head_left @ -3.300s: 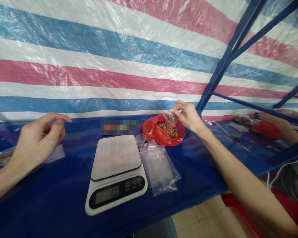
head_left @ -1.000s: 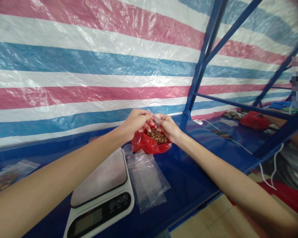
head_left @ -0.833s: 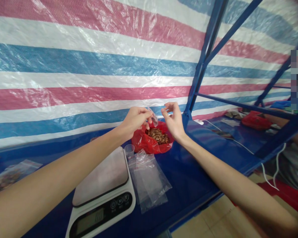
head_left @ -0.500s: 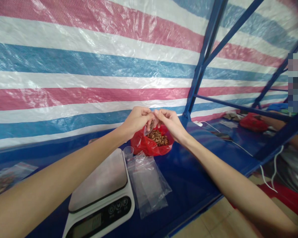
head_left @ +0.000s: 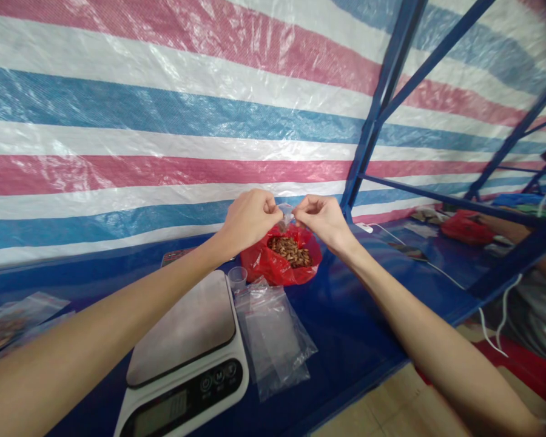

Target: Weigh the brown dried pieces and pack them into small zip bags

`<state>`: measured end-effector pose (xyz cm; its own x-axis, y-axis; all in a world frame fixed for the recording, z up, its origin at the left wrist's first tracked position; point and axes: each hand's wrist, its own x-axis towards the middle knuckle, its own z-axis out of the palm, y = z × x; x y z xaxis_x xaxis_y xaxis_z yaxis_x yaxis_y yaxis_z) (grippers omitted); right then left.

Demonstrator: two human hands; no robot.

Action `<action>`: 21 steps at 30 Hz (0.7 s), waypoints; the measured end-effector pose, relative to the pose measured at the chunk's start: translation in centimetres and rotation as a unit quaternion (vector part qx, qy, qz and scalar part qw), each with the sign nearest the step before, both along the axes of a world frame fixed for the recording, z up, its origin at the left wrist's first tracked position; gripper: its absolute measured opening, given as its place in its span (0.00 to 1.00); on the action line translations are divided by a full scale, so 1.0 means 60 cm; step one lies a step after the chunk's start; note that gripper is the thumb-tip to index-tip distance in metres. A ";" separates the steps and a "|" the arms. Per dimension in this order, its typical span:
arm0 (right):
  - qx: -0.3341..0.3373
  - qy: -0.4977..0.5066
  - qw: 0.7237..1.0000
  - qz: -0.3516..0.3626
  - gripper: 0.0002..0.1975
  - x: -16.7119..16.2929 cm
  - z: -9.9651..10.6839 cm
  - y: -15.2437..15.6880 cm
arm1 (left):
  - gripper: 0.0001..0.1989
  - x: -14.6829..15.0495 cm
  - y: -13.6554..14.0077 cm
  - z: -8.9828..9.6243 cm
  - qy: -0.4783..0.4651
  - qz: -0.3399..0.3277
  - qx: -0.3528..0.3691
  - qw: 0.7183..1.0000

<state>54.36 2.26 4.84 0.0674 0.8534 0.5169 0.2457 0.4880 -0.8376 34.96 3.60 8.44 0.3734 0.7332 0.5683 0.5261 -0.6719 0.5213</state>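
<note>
My left hand point(head_left: 251, 220) and my right hand point(head_left: 322, 223) pinch the top of a small clear plastic bag point(head_left: 286, 212) from either side, fingers closed. Something brown shows low in that bag, partly hidden by my fingers. Beneath them sits an opened red plastic bag point(head_left: 260, 261) with a heap of brown, seed-like pieces point(head_left: 292, 252). A small clear cup point(head_left: 237, 277) stands at its left. Flat clear zip bags point(head_left: 275, 340) lie in front, beside a white digital scale point(head_left: 182, 331) whose display appears to read zero.
Filled zip bags point(head_left: 9, 328) lie at the far left. Behind the table point(head_left: 346, 340) hangs a striped plastic sheet point(head_left: 164, 112). A blue metal post point(head_left: 369, 130) rises at the right, near a white cable point(head_left: 441, 270). Beyond it are another red bag point(head_left: 466, 227) and a person's arm point(head_left: 509, 229).
My hands have drawn slightly apart, so more of the clear bag's top shows between them. The view has shifted a little. The scale, cup and red bag appear unmoved on the table.
</note>
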 end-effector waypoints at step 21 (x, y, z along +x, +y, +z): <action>-0.037 0.039 0.998 -0.022 0.27 0.036 -0.009 0.024 | 0.11 -0.108 -0.049 0.030 -0.211 -0.003 -0.220 0.952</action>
<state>56.53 3.71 4.28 0.1434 0.8844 0.4441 0.1987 0.4139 -0.8884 28.51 0.66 10.23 0.1841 0.9337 0.3071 0.2039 -0.3419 0.9173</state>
